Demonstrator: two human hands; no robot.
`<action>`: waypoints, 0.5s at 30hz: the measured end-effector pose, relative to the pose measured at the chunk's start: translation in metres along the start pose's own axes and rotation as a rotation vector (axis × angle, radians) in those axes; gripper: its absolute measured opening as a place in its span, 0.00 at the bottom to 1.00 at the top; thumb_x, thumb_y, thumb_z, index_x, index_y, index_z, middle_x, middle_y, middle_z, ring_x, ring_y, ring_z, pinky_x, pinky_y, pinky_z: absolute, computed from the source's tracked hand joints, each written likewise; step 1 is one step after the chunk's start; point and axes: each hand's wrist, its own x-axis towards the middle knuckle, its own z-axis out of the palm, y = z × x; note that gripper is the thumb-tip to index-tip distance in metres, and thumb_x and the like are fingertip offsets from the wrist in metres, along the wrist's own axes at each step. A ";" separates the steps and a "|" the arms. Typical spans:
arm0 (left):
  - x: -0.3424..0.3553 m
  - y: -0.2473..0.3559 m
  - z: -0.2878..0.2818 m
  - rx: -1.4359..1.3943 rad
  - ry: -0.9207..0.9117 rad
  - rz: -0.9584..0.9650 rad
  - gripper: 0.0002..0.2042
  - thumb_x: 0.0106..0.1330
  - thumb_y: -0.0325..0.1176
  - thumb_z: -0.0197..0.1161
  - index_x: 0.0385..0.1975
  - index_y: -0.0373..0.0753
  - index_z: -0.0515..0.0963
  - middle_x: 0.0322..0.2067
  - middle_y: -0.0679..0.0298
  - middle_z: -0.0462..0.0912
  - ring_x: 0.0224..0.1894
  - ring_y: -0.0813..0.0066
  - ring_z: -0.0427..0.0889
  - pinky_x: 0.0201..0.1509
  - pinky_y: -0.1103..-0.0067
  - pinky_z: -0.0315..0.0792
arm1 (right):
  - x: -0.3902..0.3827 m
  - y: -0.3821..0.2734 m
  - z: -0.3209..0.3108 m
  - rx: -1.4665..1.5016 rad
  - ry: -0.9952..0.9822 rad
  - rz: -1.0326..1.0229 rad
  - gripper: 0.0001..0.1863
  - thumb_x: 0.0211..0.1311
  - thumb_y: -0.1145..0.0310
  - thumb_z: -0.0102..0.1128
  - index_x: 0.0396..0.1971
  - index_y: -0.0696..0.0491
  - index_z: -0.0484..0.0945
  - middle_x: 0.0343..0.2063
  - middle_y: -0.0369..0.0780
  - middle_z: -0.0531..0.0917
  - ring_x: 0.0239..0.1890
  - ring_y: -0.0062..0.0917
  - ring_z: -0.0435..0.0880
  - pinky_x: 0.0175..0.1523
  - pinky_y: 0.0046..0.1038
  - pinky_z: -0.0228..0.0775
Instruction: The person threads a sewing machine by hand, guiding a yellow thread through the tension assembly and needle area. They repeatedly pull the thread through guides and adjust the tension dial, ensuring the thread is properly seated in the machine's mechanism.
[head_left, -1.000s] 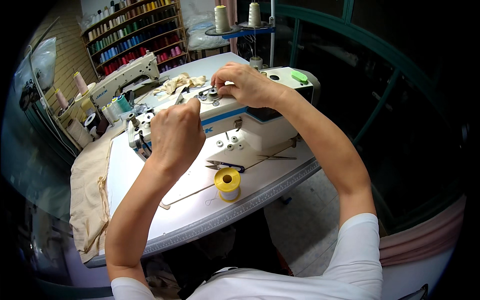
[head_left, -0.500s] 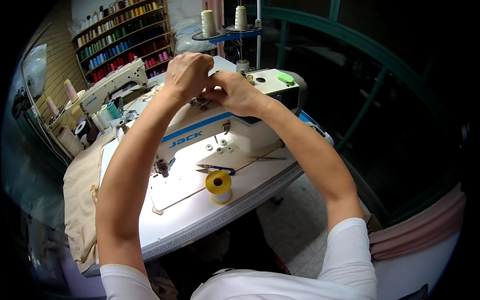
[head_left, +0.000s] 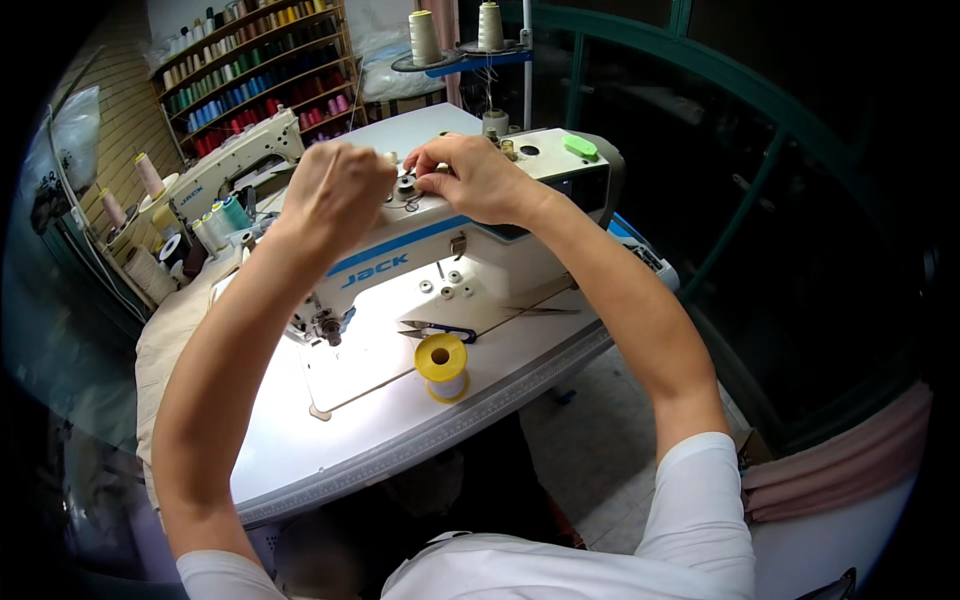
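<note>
A white sewing machine with a blue stripe stands in front of me, and both my hands are over its top. My left hand is closed in a fist-like grip left of the small round bobbin winder; what it holds, if anything, is hidden. My right hand reaches in from the right. Its forefinger and thumb are bent and parted beside the winder, with nothing visible between them. Below, a yellow-ended spool of white thread stands on the table, near dark-handled thread snips.
Several small bobbins and tweezers lie on the machine bed. A green clip-like piece rests on the machine top. Thread cones stand on a rack behind. A second machine and beige cloth are at left.
My hands have moved apart: the left went left and down, baring the bobbin winder. My right finger and thumb have parted. The view has shifted slightly.
</note>
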 end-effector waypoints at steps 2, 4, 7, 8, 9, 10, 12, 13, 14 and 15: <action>-0.022 0.018 -0.014 0.028 -0.058 0.052 0.05 0.48 0.17 0.60 0.17 0.36 0.77 0.18 0.55 0.80 0.23 0.64 0.83 0.30 0.70 0.78 | -0.003 0.006 0.000 0.008 0.012 -0.003 0.05 0.64 0.75 0.62 0.31 0.61 0.78 0.45 0.47 0.84 0.42 0.32 0.83 0.48 0.29 0.75; -0.042 0.029 -0.028 -0.125 -0.053 0.075 0.05 0.45 0.17 0.62 0.16 0.36 0.76 0.17 0.55 0.80 0.22 0.64 0.83 0.30 0.70 0.77 | -0.002 0.008 0.002 -0.003 0.024 -0.029 0.05 0.64 0.75 0.62 0.31 0.61 0.78 0.44 0.47 0.84 0.42 0.33 0.83 0.49 0.30 0.75; -0.029 0.034 -0.034 -0.585 -0.035 -0.051 0.03 0.52 0.19 0.63 0.22 0.34 0.80 0.20 0.55 0.81 0.21 0.64 0.80 0.29 0.72 0.74 | -0.005 0.008 -0.001 -0.017 0.037 -0.027 0.05 0.64 0.75 0.62 0.32 0.61 0.79 0.43 0.47 0.85 0.42 0.35 0.84 0.50 0.31 0.75; -0.019 0.031 -0.032 -0.676 -0.005 -0.087 0.02 0.55 0.20 0.63 0.24 0.33 0.81 0.21 0.56 0.82 0.21 0.68 0.79 0.29 0.74 0.74 | -0.003 0.005 -0.001 -0.014 0.035 -0.029 0.05 0.64 0.75 0.62 0.32 0.61 0.79 0.43 0.48 0.85 0.42 0.36 0.84 0.50 0.31 0.75; -0.006 0.026 -0.028 -0.770 0.026 -0.120 0.02 0.58 0.22 0.64 0.26 0.33 0.82 0.22 0.56 0.83 0.21 0.72 0.78 0.29 0.76 0.73 | -0.002 0.002 -0.001 -0.018 0.018 -0.015 0.05 0.64 0.74 0.62 0.34 0.61 0.79 0.42 0.48 0.85 0.43 0.36 0.84 0.50 0.31 0.75; 0.007 0.020 -0.017 -0.928 0.114 -0.109 0.03 0.61 0.23 0.64 0.28 0.31 0.82 0.22 0.59 0.83 0.23 0.79 0.77 0.30 0.78 0.73 | -0.002 -0.004 -0.002 -0.021 -0.001 -0.001 0.06 0.64 0.74 0.63 0.35 0.61 0.80 0.42 0.48 0.85 0.43 0.37 0.84 0.51 0.31 0.76; 0.028 0.011 -0.021 -1.100 0.079 -0.230 0.03 0.62 0.23 0.64 0.30 0.30 0.83 0.25 0.62 0.84 0.27 0.81 0.78 0.33 0.79 0.75 | 0.001 -0.004 0.001 -0.030 0.003 -0.006 0.09 0.64 0.72 0.64 0.38 0.62 0.82 0.41 0.48 0.85 0.42 0.36 0.85 0.50 0.31 0.77; 0.037 0.011 -0.015 -1.192 0.091 -0.280 0.03 0.62 0.22 0.65 0.31 0.29 0.84 0.27 0.63 0.85 0.28 0.81 0.79 0.35 0.80 0.75 | 0.001 -0.004 -0.001 -0.016 -0.017 0.033 0.09 0.63 0.72 0.65 0.38 0.62 0.82 0.41 0.47 0.85 0.42 0.35 0.85 0.50 0.31 0.77; 0.043 0.009 -0.010 -1.278 0.081 -0.337 0.04 0.62 0.23 0.65 0.32 0.29 0.84 0.28 0.62 0.85 0.29 0.80 0.80 0.37 0.81 0.75 | 0.001 -0.006 -0.003 -0.002 -0.036 0.071 0.09 0.63 0.72 0.66 0.38 0.62 0.83 0.41 0.47 0.85 0.41 0.34 0.86 0.50 0.31 0.77; 0.047 0.008 -0.005 -1.362 0.072 -0.396 0.04 0.62 0.24 0.66 0.33 0.29 0.85 0.29 0.62 0.85 0.30 0.80 0.80 0.38 0.81 0.75 | 0.001 -0.007 -0.005 0.014 -0.055 0.107 0.09 0.63 0.72 0.66 0.38 0.61 0.83 0.41 0.47 0.85 0.41 0.34 0.86 0.50 0.31 0.78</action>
